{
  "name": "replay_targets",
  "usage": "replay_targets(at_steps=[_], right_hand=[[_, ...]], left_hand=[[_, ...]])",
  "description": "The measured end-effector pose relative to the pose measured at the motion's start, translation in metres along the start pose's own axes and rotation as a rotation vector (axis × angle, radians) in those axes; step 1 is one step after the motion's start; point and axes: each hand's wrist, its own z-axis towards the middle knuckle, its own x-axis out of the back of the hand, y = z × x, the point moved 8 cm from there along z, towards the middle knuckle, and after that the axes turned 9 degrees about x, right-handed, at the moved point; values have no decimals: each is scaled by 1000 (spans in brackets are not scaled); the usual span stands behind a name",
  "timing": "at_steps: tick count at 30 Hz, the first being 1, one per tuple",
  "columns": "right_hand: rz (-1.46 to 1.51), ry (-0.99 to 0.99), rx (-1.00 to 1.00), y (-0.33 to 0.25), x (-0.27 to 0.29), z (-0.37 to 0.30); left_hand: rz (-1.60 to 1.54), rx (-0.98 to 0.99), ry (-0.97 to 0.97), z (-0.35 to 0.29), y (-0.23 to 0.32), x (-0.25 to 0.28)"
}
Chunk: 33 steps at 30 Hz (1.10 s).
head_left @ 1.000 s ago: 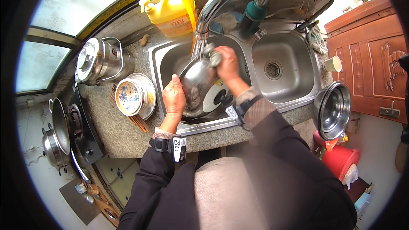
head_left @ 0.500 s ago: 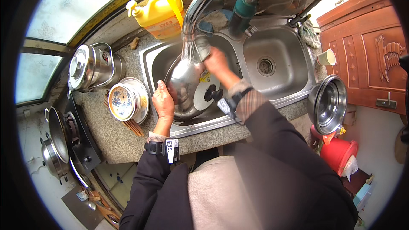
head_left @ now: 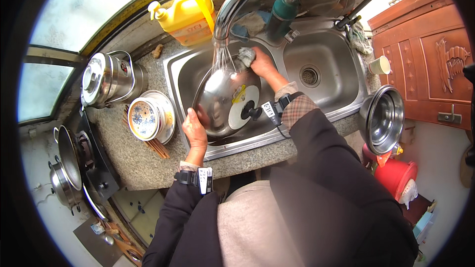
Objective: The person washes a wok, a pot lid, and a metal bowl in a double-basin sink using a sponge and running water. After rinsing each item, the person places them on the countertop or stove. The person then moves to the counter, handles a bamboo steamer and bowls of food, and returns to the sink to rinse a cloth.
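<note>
Pot lid (head_left: 216, 98), tilted in the left basin (head_left: 185, 71) of the sink beneath the running tap (head_left: 223, 22), its black knob (head_left: 251, 111) turned outward. The left hand (head_left: 194, 131) pinches the lid's rim between thumb and fingers; the right hand (head_left: 263, 65) is closed around a grey cloth (head_left: 246, 57) by the far edge. I see stacked bowls (head_left: 143, 118) on the counter (head_left: 111, 141), to the left.

a lid (head_left: 207, 96) lies tilted in the left basin (head_left: 184, 74), below the faucet (head_left: 236, 1), with the right basin (head_left: 332, 74) beside it. left on the tabletop (head_left: 110, 141), bowls (head_left: 143, 118) are stacked over a plate (head_left: 170, 111), chopsticks (head_left: 157, 149) just before them, a lidded pot (head_left: 105, 80) behind. a pump bottle (head_left: 184, 17) stands behind the left basin; right of the right basin is a cup (head_left: 380, 65), nested pans (head_left: 381, 121) before it.
</note>
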Motion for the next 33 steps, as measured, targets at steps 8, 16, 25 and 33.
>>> replay_targets(at_steps=[8, 16, 25, 33], right_hand=[[-147, 203, 665, -150, 0, -62], [-14, 290, 480, -102, -11, -41], [120, 220, 778, -159, -46, -95], [-178, 14, 497, -57, -1, 11]], left_hand=[[303, 139, -212, 31, 39, -18], [299, -66, -40, 16, 52, -18], [130, -252, -148, 28, 44, -28], [91, 59, -186, 9, 1, -7]])
